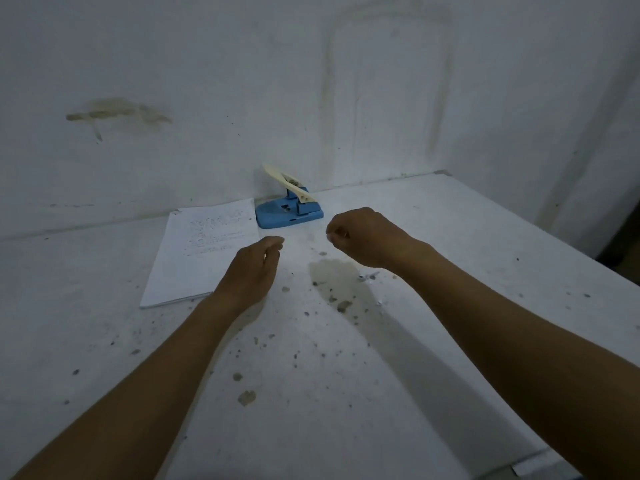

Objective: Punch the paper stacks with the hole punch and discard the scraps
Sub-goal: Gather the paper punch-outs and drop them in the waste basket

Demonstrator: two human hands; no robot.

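A blue hole punch (289, 212) with a cream lever raised stands at the back of the white table (450, 237), against the wall. Left of it, touching its base, lies a stack of printed paper (197, 251). My left hand (251, 271) hovers just off the stack's right edge, its fingers loosely curled and holding nothing. In front of the punch and to its right, my right hand (363, 237) is raised above the table. Its fingers are curled inward toward the palm. I see nothing held in it.
Dark specks and a grey stain (332, 275) mark the tabletop between and in front of my hands. A few small pale scraps (369, 276) lie under my right wrist. The table's right edge runs diagonally, and a white sheet corner (540, 467) shows at the bottom right.
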